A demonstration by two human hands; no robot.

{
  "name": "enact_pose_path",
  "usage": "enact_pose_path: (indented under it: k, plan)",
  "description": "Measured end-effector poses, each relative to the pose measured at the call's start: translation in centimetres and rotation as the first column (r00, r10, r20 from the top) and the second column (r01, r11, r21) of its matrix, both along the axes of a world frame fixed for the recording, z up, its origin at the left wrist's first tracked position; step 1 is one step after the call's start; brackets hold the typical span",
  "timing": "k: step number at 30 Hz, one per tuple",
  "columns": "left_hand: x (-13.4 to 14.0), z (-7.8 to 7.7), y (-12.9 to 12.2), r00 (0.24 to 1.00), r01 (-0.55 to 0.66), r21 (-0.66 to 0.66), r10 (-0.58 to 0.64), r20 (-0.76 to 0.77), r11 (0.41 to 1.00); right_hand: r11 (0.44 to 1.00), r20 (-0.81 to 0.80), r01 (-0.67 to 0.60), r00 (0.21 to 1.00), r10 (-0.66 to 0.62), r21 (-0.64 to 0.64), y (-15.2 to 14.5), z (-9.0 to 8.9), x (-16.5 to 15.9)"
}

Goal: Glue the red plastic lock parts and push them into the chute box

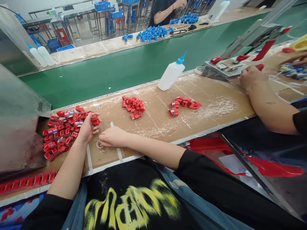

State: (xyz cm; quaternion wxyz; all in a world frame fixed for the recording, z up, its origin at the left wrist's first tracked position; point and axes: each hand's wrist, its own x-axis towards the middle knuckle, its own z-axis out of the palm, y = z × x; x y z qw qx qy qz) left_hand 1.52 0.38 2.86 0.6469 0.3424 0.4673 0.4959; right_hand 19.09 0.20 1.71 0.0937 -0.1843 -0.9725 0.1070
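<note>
My left hand is closed around a small red plastic part, held up beside a big heap of similar red and grey parts. Just to its right, my right hand is low over the table with its fingers pinched together. Under those fingertips lies a small clear round dish or ring; whether they grip it or something tiny is hidden. Further off sits a smaller pile of red parts, and right of that a loose curved row of red parts.
A white squeeze bottle with a blue tip stands at the table's back edge, before the green belt. At right, a co-worker's hand works at a metal press. Blue parts lie across the belt. A metal housing borders the left.
</note>
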Motion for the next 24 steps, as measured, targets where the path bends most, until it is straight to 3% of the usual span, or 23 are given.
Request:
enact_pose_path:
  k: [3, 5, 8, 11, 13, 15, 24]
  plan:
    - [-0.3, -1.1, -0.3, 0.998, 0.044, -0.038, -0.043, 0.039, 0.998, 0.996, 0.018, -0.014, 1.0, 0.016, -0.093, 0.5, 0.6, -0.2]
    - [-0.4, -1.8, -0.4, 0.997, 0.074, -0.041, -0.073, 0.026, 0.996, 0.972, -0.013, -0.033, 0.999, 0.031, -0.233, 0.9, 0.5, -0.2]
    - [-0.4, -2.6, -0.3, 0.993, 0.116, -0.065, -0.116, 0.009, 0.991, 0.859, -0.208, -0.069, 0.977, -0.044, -0.508, 1.9, -0.6, 0.3]
    - [-0.2, -2.5, -0.2, 0.991, 0.132, -0.128, -0.135, -0.012, 0.983, 0.752, -0.441, -0.082, 0.849, -0.291, -0.654, 3.1, -1.8, 0.7]
    - [-0.1, -2.3, -0.2, 0.988, 0.143, -0.148, -0.15, -0.034, 0.979, 0.751, -0.523, -0.03, 0.736, -0.43, -0.66, 3.8, -2.5, 0.7]
    - [0.0, -2.1, -0.1, 0.985, 0.156, -0.151, -0.165, -0.053, 0.976, 0.766, -0.552, 0.029, 0.676, -0.488, -0.642, 4.4, -2.9, 0.4]
    - [0.1, -2.2, 0.0, 0.983, 0.15, -0.171, -0.166, -0.08, 0.974, 0.793, -0.513, 0.091, 0.717, -0.472, -0.602, 4.7, -3.8, 0.1]
